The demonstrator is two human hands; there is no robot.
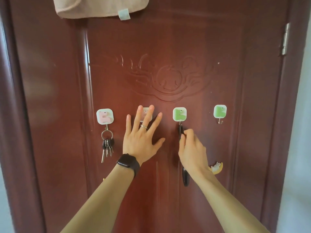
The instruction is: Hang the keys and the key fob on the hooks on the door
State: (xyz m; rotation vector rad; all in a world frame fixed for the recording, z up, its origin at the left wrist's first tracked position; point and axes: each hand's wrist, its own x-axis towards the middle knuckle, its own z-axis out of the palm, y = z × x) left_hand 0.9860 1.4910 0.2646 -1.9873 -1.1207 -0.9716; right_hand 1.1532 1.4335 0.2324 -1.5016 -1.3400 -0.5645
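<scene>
Several square hooks sit in a row on the red-brown door (168, 47). A bunch of keys (107, 145) hangs from the far-left pink hook (104, 116). My left hand (142, 137) lies flat against the door with fingers spread, covering most of the second pink hook (146, 110). My right hand (191, 147) pinches a black strap (180, 130) that hangs from the first green hook (179, 114). The black key fob (185, 177) dangles below my right wrist. Nothing hangs on the far-right green hook (220, 111).
A pink towel (101, 6) hangs over the top of the door. A small yellow and white decoration (217, 167) sticks to the door right of my right wrist. A metal hinge (285, 39) sits on the door's right edge.
</scene>
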